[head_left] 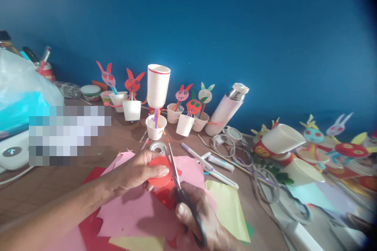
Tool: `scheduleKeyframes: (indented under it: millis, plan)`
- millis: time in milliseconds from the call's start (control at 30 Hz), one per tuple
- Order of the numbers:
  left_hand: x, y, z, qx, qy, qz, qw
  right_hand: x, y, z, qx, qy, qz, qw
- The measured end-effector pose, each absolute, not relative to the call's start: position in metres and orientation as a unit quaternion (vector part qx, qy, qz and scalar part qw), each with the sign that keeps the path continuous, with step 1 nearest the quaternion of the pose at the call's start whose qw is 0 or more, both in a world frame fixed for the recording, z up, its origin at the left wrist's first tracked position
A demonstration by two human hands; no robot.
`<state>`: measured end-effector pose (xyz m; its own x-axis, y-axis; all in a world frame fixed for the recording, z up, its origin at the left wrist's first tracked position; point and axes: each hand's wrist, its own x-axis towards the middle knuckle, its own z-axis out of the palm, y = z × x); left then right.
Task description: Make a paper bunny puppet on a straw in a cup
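Observation:
My left hand (pixel 144 170) pinches a round piece of red-orange paper (pixel 160 179), thumb on top and fingers beneath. My right hand (pixel 200 211) grips black-handled scissors (pixel 174 166), whose blades point away from me, apart at the tips, along the right edge of the red paper. Below both hands lie sheets of pink paper (pixel 132 211), with red paper (pixel 96 176) showing under their left side. A smaller red piece (pixel 165 198) lies beneath the round one. Yellow paper (pixel 228 204) is to the right of my right hand.
Behind stand paper cups with paper rabbit figures (pixel 132 86), a stack of paper cups (pixel 158 86) and a leaning thermos (pixel 225 111). Markers (pixel 220 162), a white cutter (pixel 222 177) and tape rolls (pixel 224 145) lie right of centre. More figures (pixel 313 137) crowd the right.

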<state>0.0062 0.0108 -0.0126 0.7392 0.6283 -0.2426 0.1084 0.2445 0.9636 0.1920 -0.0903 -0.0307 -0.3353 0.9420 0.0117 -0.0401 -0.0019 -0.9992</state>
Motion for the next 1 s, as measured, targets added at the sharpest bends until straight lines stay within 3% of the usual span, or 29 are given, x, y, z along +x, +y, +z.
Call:
scheduleKeyframes:
  millis: [500, 733, 800, 1000]
  plan:
    - [0.011, 0.011, -0.010, 0.571, 0.333, 0.207, 0.722, 0.192, -0.088, -0.036, -0.447, -0.530, 0.590, 0.415]
    - [0.014, 0.006, 0.000, 0.521, 0.457, 0.262, 0.671, 0.199, -0.079, -0.044, -0.471, -0.523, 0.567, 0.428]
    - [0.014, 0.007, -0.003, 0.514, 0.459, 0.272, 0.672, 0.205, -0.075, -0.042, -0.498, -0.542, 0.533, 0.418]
    - [0.010, 0.013, -0.020, 0.505, 0.433, 0.292, 0.688, 0.233, -0.060, -0.023, -0.645, -0.643, 0.261, 0.320]
